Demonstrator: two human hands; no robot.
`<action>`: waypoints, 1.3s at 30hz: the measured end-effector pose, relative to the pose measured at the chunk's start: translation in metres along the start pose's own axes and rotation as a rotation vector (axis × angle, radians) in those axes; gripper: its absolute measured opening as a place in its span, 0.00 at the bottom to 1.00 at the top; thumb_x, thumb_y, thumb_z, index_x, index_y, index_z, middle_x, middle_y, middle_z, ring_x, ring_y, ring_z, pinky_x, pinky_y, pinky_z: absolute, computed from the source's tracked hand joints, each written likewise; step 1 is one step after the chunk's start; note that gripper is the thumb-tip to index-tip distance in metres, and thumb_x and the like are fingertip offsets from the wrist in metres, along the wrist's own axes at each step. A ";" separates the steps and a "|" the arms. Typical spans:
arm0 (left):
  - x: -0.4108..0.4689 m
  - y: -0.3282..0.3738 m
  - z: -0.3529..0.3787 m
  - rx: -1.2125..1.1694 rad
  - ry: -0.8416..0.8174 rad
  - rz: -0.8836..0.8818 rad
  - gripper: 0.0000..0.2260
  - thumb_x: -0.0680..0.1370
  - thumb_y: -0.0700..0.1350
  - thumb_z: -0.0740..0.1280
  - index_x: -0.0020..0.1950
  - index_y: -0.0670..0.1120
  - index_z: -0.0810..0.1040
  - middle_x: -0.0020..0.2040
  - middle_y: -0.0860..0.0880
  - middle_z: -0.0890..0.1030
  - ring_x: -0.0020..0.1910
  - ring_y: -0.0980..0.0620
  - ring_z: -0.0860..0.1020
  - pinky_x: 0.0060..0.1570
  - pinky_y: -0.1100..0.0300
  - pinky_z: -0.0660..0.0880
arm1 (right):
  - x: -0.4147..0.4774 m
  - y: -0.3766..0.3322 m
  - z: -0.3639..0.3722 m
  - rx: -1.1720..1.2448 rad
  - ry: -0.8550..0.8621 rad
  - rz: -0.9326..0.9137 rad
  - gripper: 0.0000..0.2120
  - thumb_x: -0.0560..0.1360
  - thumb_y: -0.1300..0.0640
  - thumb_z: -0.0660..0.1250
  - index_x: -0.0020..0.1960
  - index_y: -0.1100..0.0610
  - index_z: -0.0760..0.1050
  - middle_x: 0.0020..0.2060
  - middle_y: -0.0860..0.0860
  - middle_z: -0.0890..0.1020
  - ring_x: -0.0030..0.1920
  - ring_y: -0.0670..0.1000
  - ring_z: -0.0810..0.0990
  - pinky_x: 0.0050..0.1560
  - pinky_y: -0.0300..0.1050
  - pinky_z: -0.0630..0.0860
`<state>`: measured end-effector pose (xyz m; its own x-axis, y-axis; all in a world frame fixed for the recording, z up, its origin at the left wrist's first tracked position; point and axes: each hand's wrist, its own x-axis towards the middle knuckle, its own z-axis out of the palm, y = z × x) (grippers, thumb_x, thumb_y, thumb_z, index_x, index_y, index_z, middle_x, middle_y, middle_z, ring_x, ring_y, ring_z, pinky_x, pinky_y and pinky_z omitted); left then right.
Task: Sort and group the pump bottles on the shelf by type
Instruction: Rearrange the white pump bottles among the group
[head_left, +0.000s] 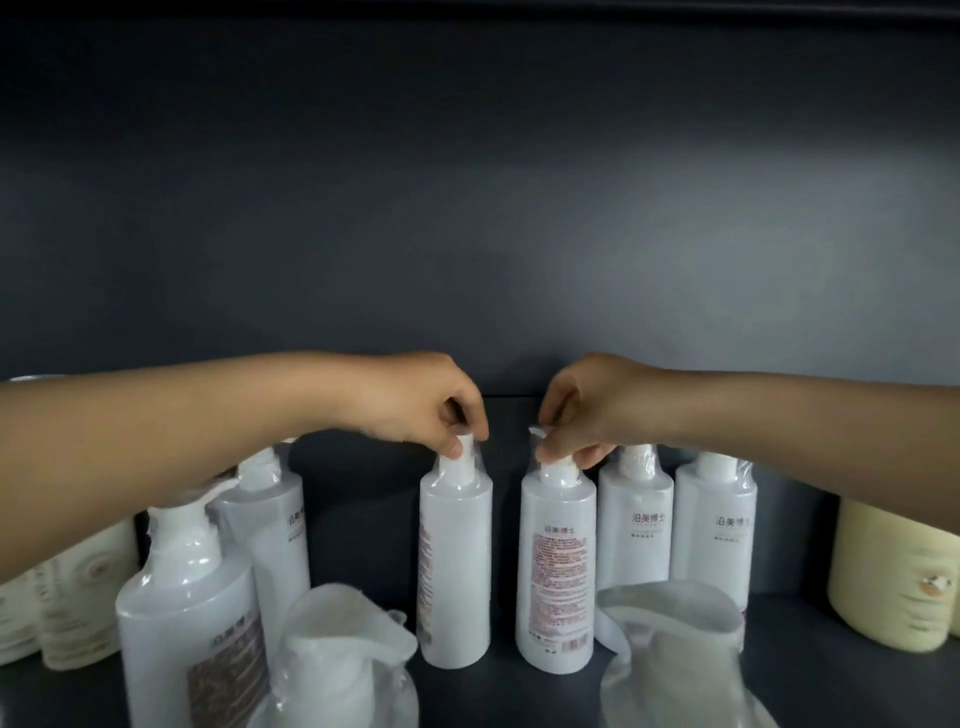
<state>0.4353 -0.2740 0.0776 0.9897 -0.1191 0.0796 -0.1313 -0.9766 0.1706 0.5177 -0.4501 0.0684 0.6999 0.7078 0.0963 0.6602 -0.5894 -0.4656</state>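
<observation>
On shelf (498, 696), left hand (415, 405) and right hand (592, 410) fingers (551, 451) pinch bottle pumps (465, 448).

I am looking at what seems to be a shop or stockroom shelf (519, 693): a dark grey board with a matching dark back panel (467, 208) rising behind it. White pump bottles (634, 535) are standing on it in number, several of one make, each sealed in clear plastic wrap (745, 475) and carrying printed labels (561, 571) with the same brand characters. Cream containers (883, 571) with printed fronts are sitting at both ends, so goods are crowding the whole board.
</observation>
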 end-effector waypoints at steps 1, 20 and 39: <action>-0.002 0.000 -0.001 -0.031 -0.018 0.007 0.11 0.73 0.37 0.70 0.54 0.46 0.81 0.60 0.51 0.79 0.57 0.56 0.78 0.60 0.63 0.73 | -0.001 -0.001 0.001 -0.016 0.002 -0.007 0.17 0.67 0.54 0.76 0.52 0.59 0.76 0.37 0.54 0.84 0.35 0.50 0.84 0.46 0.45 0.82; -0.001 -0.004 0.009 -0.161 0.020 -0.077 0.10 0.75 0.46 0.69 0.54 0.44 0.79 0.47 0.48 0.83 0.48 0.44 0.82 0.51 0.52 0.79 | 0.004 0.003 -0.011 -0.263 -0.107 -0.221 0.08 0.67 0.49 0.75 0.45 0.47 0.80 0.38 0.37 0.79 0.38 0.32 0.78 0.41 0.24 0.70; -0.003 -0.004 0.009 -0.175 0.024 -0.066 0.08 0.74 0.47 0.69 0.51 0.46 0.80 0.47 0.46 0.84 0.40 0.50 0.79 0.40 0.62 0.75 | -0.004 -0.003 -0.013 -0.305 -0.114 -0.215 0.11 0.69 0.55 0.74 0.52 0.54 0.81 0.44 0.45 0.84 0.48 0.55 0.83 0.54 0.50 0.78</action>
<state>0.4338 -0.2709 0.0677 0.9951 -0.0494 0.0854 -0.0760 -0.9359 0.3440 0.5160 -0.4563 0.0804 0.5129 0.8566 0.0569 0.8515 -0.4991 -0.1609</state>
